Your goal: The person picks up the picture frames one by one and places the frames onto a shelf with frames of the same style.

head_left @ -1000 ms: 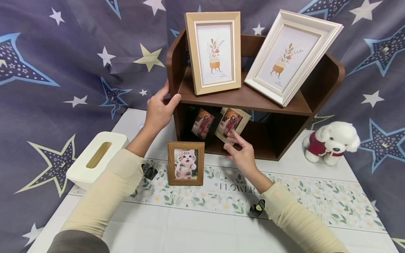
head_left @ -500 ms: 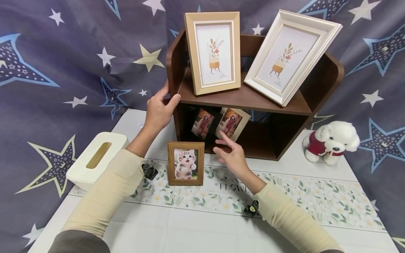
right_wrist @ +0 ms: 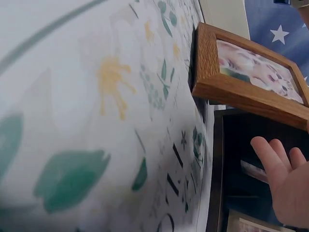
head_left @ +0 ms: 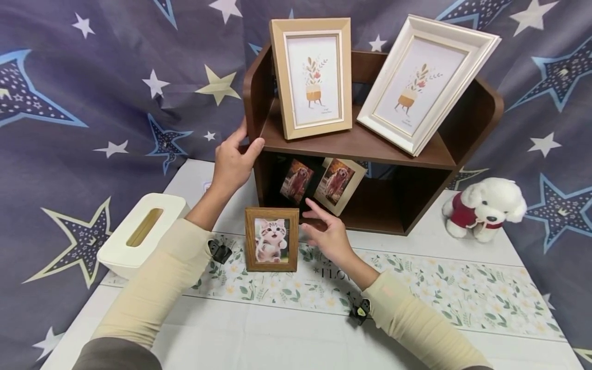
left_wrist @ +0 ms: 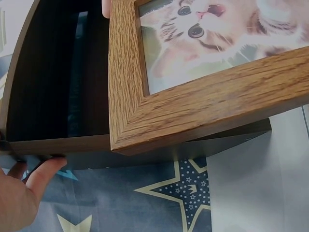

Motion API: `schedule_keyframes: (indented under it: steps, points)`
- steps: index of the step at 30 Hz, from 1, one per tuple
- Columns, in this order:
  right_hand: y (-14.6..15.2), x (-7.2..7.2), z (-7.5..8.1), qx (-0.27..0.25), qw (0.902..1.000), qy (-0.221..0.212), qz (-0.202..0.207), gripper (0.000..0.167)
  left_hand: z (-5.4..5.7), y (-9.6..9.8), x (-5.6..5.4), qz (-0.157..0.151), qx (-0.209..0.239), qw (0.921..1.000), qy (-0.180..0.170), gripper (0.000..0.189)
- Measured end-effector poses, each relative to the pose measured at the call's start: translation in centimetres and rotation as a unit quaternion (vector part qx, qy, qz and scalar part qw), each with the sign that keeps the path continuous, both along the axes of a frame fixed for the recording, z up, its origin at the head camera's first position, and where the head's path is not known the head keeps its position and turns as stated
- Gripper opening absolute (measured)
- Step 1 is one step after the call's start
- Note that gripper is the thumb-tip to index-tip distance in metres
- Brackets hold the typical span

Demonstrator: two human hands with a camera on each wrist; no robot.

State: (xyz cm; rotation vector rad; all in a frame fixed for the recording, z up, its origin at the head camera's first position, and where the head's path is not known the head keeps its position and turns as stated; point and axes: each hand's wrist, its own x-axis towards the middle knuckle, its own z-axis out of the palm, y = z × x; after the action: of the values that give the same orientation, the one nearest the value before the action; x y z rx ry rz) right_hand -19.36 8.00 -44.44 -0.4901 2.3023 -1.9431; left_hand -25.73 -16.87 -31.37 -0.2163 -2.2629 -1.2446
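My left hand (head_left: 233, 162) holds the left side panel of the dark brown shelf (head_left: 356, 145), thumb at its front edge and fingers partly hidden behind it. My right hand (head_left: 329, 237), fingers extended and holding nothing, is just right of a brown wooden picture frame (head_left: 272, 266) with a kitten photo. That frame stands upright before the shelf and looms large in the left wrist view. On the lower shelf a black picture frame (head_left: 296, 181) and a beige picture frame (head_left: 355, 181), both with dog photos, lean tilted.
On the upper shelf are a tan picture frame (head_left: 344, 77) and a tilted white picture frame (head_left: 481, 56). A white tissue box (head_left: 115, 226) sits at left, a plush dog (head_left: 483, 208) at right. A floral runner (head_left: 287, 293) crosses the table.
My right hand has moved left, from before the beige frame to beside the kitten frame's right edge. The left hand and all the frames have stayed put.
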Motion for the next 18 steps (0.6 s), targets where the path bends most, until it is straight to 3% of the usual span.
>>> schedule_keyframes:
  steps: [18]
  points:
    - [-1.7,0.9,-0.4,-0.024,0.9994,-0.023,0.002,0.065,0.0,0.0,0.1,0.000,0.001,1.0000,-0.002,0.057]
